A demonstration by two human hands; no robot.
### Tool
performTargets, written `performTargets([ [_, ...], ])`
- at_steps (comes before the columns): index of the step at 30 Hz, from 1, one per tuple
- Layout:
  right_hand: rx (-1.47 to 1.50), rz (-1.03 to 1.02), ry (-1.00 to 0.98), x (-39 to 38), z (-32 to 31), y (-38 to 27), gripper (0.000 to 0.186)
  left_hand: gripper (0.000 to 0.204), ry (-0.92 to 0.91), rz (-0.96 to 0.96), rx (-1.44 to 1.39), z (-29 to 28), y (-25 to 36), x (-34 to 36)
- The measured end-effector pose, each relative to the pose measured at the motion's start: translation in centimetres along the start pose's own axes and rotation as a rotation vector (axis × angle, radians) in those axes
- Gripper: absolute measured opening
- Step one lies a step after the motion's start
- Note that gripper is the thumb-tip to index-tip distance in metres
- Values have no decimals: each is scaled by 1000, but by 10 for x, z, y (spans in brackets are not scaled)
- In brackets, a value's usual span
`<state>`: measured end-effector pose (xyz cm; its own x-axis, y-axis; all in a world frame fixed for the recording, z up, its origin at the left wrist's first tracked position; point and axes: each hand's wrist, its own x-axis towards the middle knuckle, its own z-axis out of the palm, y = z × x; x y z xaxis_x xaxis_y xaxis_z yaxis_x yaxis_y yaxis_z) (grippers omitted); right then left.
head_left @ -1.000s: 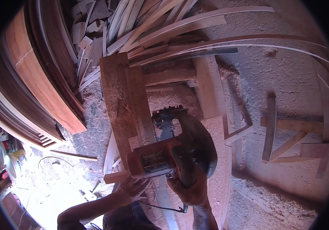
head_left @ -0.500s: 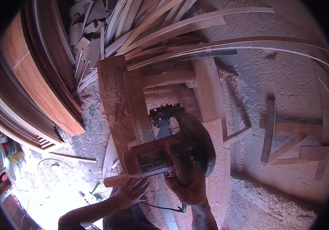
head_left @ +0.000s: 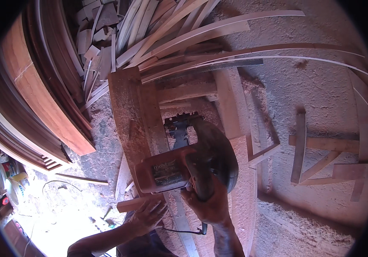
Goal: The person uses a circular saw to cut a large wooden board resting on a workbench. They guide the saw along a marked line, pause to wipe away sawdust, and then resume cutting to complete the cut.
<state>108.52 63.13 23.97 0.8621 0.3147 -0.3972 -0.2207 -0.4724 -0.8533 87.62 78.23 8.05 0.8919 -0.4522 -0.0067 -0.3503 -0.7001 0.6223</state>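
Observation:
A power saw with a reddish motor housing [head_left: 163, 171] and a dark rounded guard [head_left: 220, 152] fills the middle of the view. It looks like a mitre saw. My right hand [head_left: 209, 204] is closed round its dark handle, and the wrist comes up from below. To the left, my left hand [head_left: 149, 214] lies with fingers stretched out on a short wooden block [head_left: 130, 204], just below the motor housing. Any blade is hidden under the guard and housing. A notched metal part [head_left: 184, 118] shows at the saw's far side.
Curved wooden mouldings [head_left: 49, 98] are stacked on the left. Wood strips and offcuts [head_left: 141, 25] pile up at the back. A dusty wooden frame [head_left: 229, 103] surrounds the saw. More timber pieces [head_left: 321, 147] lie in sawdust on the right. A cable [head_left: 184, 231] hangs near my right wrist.
The saw's motor and handle have shifted slightly away from me and to the left, along with my right hand. My left hand stays on the wooden block.

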Motion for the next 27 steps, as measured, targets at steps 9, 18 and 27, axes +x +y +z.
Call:
performTargets([
  [9,38,-20,-3,12,2,-3,37,81,11,-12,-11,-7,1,2],
  [18,37,-19,11,22,6,-8,35,80,9,-13,-30,-9,2,2],
  [27,30,-36,27,29,7,-11,34,74,47,-17,-17,-3,2,1],
])
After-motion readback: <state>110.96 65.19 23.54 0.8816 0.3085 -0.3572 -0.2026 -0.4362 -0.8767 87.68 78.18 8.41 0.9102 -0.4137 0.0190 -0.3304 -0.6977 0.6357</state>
